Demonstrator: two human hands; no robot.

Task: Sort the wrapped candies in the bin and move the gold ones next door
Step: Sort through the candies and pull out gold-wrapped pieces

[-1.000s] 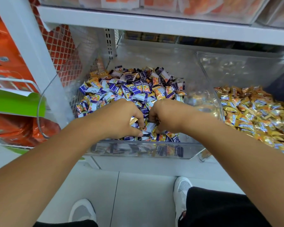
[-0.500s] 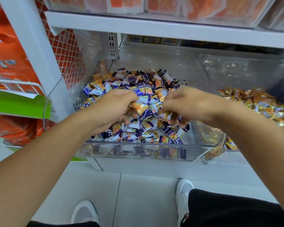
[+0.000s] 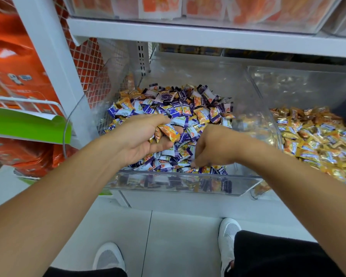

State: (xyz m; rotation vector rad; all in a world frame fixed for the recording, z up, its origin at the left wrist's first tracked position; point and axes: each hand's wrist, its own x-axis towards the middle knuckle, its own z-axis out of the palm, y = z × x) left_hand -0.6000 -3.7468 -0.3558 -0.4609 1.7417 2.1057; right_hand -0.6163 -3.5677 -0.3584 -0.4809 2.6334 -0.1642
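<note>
A clear plastic bin (image 3: pixel 168 186) on the low shelf holds a heap of mixed purple and gold wrapped candies (image 3: pixel 180 108). My left hand (image 3: pixel 140 138) is turned palm-up above the heap and cups several gold candies (image 3: pixel 168 133) in its curled fingers. My right hand (image 3: pixel 214 146) hangs fingers-down over the front of the heap, its fingertips blurred among the wrappers; whether it holds one cannot be told. The neighbouring clear bin (image 3: pixel 268 120) on the right is filled with gold candies (image 3: pixel 318 140).
A white shelf board (image 3: pixel 188 33) runs overhead with orange packets above it. A white upright (image 3: pixel 54 72) and red mesh stand left, beside a green-edged rack (image 3: pixel 28 126) of orange bags. My white shoes (image 3: pixel 228 232) stand on the grey floor below.
My left hand rolled palm-up and now shows gold candies gathered in it. My right hand dropped lower toward the front of the heap. The camera tilted slightly.
</note>
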